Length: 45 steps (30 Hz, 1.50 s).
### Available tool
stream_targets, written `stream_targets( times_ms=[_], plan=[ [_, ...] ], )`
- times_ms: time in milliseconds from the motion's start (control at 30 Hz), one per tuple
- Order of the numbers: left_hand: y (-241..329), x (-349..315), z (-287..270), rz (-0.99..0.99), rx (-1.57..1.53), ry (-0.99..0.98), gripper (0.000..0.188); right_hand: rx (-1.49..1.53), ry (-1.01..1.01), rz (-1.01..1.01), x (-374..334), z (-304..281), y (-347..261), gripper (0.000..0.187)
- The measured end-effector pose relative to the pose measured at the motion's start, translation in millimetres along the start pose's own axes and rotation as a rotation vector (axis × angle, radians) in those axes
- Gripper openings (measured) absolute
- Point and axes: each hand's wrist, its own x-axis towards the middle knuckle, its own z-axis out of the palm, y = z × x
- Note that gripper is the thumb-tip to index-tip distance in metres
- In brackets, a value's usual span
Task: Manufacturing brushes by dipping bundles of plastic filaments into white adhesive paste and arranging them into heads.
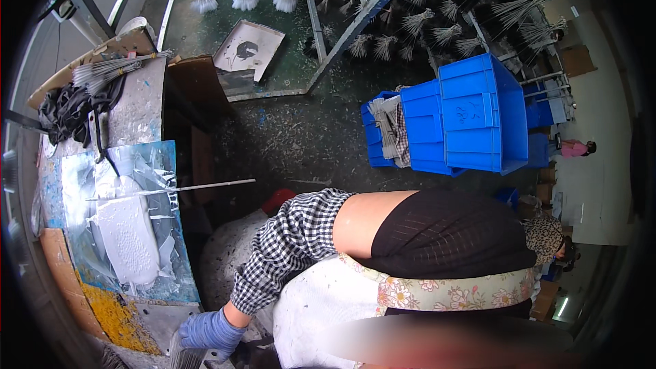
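Note:
My right hand (213, 333), in a blue knit glove, is at the lower left beside the worktable's near corner. Its fingers are closed around what looks like a bundle of thin grey strands (180, 357), partly cut off by the lower edge. The arm, in a black-and-white checked sleeve cover (290, 242), comes in from the right. My left hand is out of view. Close to the glove, a blue-stained board (171, 239) bears a thick slab of white paste (130, 239). A thin pale stick (215, 185) lies across the paste and juts past the board's edge.
Blue plastic crates (468, 119) stand stacked on the floor, one holding cloth and grey bundles. Bundles of thin rods (106, 72) and dark cloth (72, 113) lie on the worktable. Racks of brush-like bundles (417, 24) and a stained tray (249, 48) are beyond. People are in the background.

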Motion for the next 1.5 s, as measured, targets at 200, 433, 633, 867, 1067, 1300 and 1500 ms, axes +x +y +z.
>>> stream_targets(
  times_ms=[200, 433, 633, 867, 1067, 1300, 1500],
  plan=[
    [-5.8, 0.6, -10.7, 0.049, 0.053, -0.014, 0.017, -0.019, 0.086, -0.059, 4.5, 3.8, 10.1, 0.089],
    [-115.8, -109.3, -75.6, -0.074, 0.764, -0.371, 0.024, -0.051, 0.165, -0.066, 18.1, 11.5, 12.6, 0.114],
    [-23.5, -16.2, -49.0, 0.044, 0.204, -0.057, 0.026, 0.11, 0.113, -0.102, 31.8, -24.1, -48.9, 0.084],
    [-41.9, -13.4, -64.7, 0.12, 0.035, -0.061, 0.026, 0.041, -0.3, 0.036, 15.5, -36.0, -59.2, 0.046],
    [-50.7, -3.0, -63.4, 0.193, -0.079, -0.052, 0.027, 0.021, -0.095, -0.166, 26.3, -49.2, -86.0, 0.049],
    [-71.2, -7.3, -72.4, 0.342, -0.149, 0.047, 0.03, -0.053, 0.154, -0.411, 46.2, -37.8, -72.5, 0.051],
    [-22.0, -10.4, -20.0, -0.435, -0.157, 0.283, 0.041, -0.085, 0.04, -0.019, 51.1, 8.3, 3.6, 0.067]
  ],
)
